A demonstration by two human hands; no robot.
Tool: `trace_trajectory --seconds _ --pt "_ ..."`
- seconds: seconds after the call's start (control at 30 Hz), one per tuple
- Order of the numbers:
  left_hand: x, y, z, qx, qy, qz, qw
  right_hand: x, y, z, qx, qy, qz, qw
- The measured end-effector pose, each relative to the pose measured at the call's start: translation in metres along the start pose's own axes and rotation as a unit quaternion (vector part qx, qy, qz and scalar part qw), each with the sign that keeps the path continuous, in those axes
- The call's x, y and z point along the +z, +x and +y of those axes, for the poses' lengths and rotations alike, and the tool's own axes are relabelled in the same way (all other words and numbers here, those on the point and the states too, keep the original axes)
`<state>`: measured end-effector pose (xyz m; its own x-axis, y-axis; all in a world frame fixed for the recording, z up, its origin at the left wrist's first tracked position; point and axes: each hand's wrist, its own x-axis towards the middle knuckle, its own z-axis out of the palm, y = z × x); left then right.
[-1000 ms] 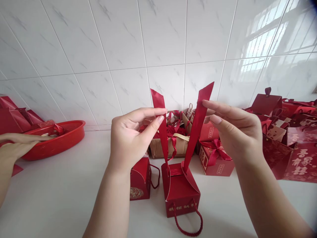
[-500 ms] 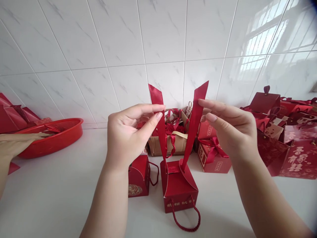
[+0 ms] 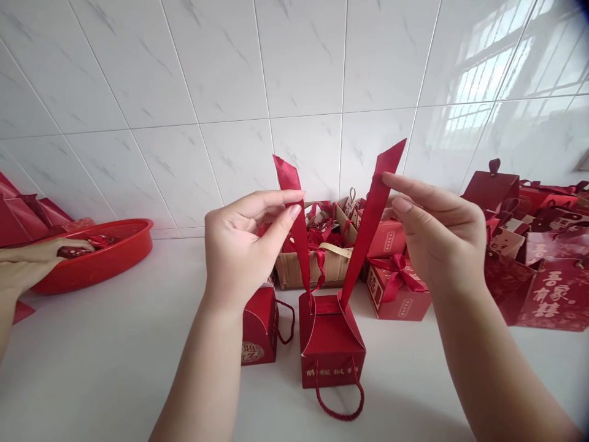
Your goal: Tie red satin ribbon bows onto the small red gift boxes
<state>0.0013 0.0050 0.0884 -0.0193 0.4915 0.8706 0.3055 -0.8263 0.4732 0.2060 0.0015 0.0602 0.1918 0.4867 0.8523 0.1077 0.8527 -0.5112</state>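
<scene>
A small red gift box (image 3: pixel 332 344) with gold lettering stands upright in front of me, its rope handle (image 3: pixel 343 416) drooping at the front. Two tails of red ribbon rise from its top. My left hand (image 3: pixel 251 239) pinches the left ribbon tail (image 3: pixel 301 245) between thumb and fingers. The right ribbon tail (image 3: pixel 365 245) is held up by my right hand (image 3: pixel 439 236), thumb and forefinger closed around it near its slanted end. Just left of this box, partly behind my left forearm, sits another red gift box (image 3: pixel 260 328) with a rope handle.
Behind stands a cardboard box (image 3: pixel 294 273) of red ribbons and tags. Bowed red boxes (image 3: pixel 405 301) sit to its right, and gift bags (image 3: pixel 552 294) crowd the far right. At left, another person's hand (image 3: pixel 27 264) holds something dark red over a red basket (image 3: pixel 129 255).
My right hand has moved right and slightly up, drawing its ribbon tail outward. The gift box has turned and shifted slightly. The other person's hand has lifted something from the basket.
</scene>
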Motion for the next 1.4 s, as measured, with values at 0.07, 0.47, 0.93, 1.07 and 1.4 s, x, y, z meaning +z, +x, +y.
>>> trace_trajectory --seconds 0.07,0.47,0.93,1.07,1.4 --pt "0.002 0.000 0.002 -0.002 -0.002 0.018 1.000 0.000 0.000 0.000 0.004 0.009 0.006 1.000" --pt "0.007 0.001 -0.007 -0.010 -0.019 0.038 0.999 -0.002 0.002 0.003 0.005 -0.004 0.040 0.999" --pt "0.007 0.004 -0.005 -0.061 -0.038 0.007 0.997 -0.001 0.002 0.003 0.002 -0.003 0.069 0.998" --pt "0.004 0.005 -0.005 -0.076 -0.057 -0.057 0.994 0.003 0.001 0.001 0.009 -0.001 0.092 0.996" --pt "0.018 -0.005 -0.001 -0.078 -0.150 -0.085 0.982 0.011 0.000 -0.005 0.095 0.038 0.012 0.995"
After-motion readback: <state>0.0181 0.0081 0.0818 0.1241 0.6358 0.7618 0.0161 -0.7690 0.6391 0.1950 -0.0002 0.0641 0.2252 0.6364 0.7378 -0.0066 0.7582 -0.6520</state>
